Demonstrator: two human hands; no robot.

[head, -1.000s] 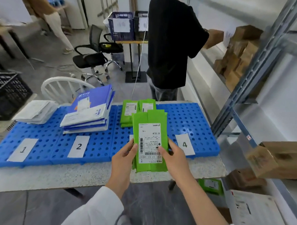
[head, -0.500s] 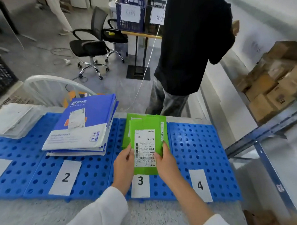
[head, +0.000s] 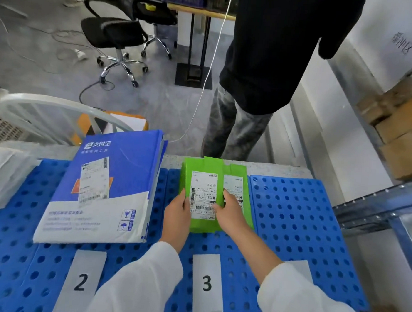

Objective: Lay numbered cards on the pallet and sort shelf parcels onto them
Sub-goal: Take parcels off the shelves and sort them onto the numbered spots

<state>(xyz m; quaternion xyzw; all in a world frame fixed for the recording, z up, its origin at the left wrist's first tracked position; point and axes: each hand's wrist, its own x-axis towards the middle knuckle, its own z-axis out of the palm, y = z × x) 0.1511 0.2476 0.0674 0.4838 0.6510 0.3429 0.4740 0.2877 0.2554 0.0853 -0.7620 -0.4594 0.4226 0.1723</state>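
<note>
- The green parcel (head: 203, 195) lies label-up on the green stack (head: 237, 184) behind card 3 (head: 206, 283), on the blue pallet (head: 292, 218). I cannot tell whether its full weight is down yet.
- The left hand (head: 177, 212) grips its left edge and the right hand (head: 231, 212) its right edge, fingers (head: 226, 195) clamped on the parcel.
- To finish the placement well, square the parcel to the pile beneath, then ease both hands off together so nothing skews.
- Keep the near edge short of card 3 so the number stays readable.
- The blue mailers (head: 109, 187) behind card 2 (head: 82, 280) sit just beside, so do not nudge them leftward.
- A person in black (head: 263, 52) stands close beyond the bench (head: 270, 169).
</note>
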